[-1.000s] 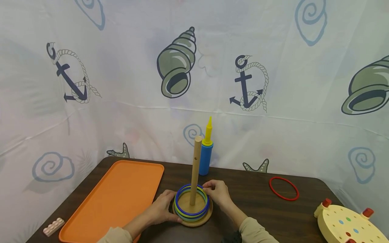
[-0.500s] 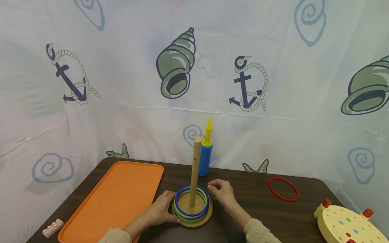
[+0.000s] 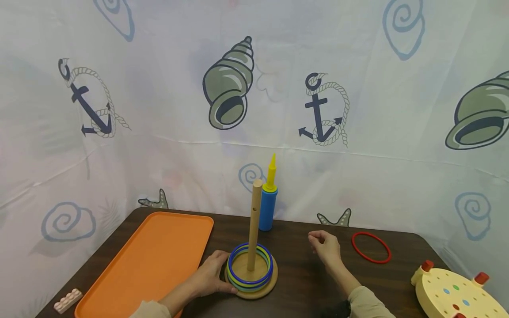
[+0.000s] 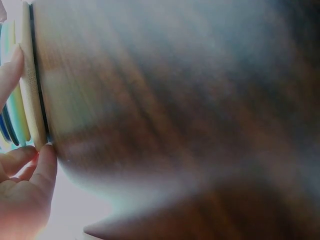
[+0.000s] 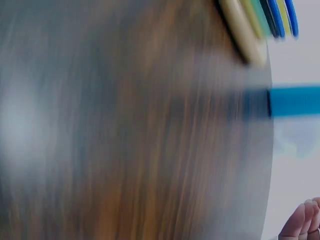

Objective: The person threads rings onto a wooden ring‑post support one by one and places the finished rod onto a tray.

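A wooden stand with an upright post (image 3: 255,221) rises from a round base. Several rings (image 3: 271,270), blue, yellow-green and pale green, lie stacked around the post's foot. My left hand (image 3: 207,277) holds the left side of the stand, thumb at the front and fingers farther back; in the left wrist view its fingertips touch the edge of the wooden base (image 4: 32,95). To the right of the stand, my right hand (image 3: 327,250) hovers over the table with fingers loosely bent and nothing seen in them. A red ring (image 3: 380,261) lies flat beyond it.
Behind the post stands a blue hand pump (image 3: 267,210) with a yellow nozzle. An orange tray (image 3: 159,251) lies at left, with a pale toy brick (image 3: 68,301) beside it. A cream pegged disc (image 3: 449,287) with red pegs sits at the right edge.
My right hand has left the ring stack and moved right across the table toward the red ring. My left hand has stayed on the stand.
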`<state>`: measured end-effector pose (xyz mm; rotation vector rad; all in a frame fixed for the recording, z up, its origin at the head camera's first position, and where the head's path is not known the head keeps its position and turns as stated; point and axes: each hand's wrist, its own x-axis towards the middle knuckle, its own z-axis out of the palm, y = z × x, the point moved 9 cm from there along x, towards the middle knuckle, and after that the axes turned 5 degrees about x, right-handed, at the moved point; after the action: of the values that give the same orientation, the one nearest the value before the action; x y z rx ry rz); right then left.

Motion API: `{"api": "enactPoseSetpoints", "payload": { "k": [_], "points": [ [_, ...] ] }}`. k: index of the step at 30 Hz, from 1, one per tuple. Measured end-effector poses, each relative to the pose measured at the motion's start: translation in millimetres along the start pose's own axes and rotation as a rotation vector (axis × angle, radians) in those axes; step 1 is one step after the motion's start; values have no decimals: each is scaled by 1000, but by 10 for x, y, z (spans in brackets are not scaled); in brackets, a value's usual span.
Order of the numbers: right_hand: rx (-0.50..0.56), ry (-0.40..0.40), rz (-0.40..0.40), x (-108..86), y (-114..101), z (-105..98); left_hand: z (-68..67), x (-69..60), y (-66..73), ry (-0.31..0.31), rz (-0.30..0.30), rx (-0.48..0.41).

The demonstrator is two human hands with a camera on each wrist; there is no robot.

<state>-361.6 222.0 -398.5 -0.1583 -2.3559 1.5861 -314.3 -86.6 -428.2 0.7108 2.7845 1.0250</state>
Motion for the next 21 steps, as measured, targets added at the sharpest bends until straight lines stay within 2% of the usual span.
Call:
{"api": "enactPoseSetpoints", "payload": {
  "k": [7, 12, 15, 21],
  "points": [
    [-58, 172, 18, 166, 266, -644, -3, 9, -3, -2, -3, 3],
    [-99, 326, 34, 206, 407, -1082, -11, 10, 12, 0, 7, 9],
    [-112, 400, 72, 205, 491, -1287, -13, 12, 15, 0, 9, 10],
    [-95, 490, 132, 238, 671, -1558, -11, 21, 7, -4, 7, 14]
  ]
}}
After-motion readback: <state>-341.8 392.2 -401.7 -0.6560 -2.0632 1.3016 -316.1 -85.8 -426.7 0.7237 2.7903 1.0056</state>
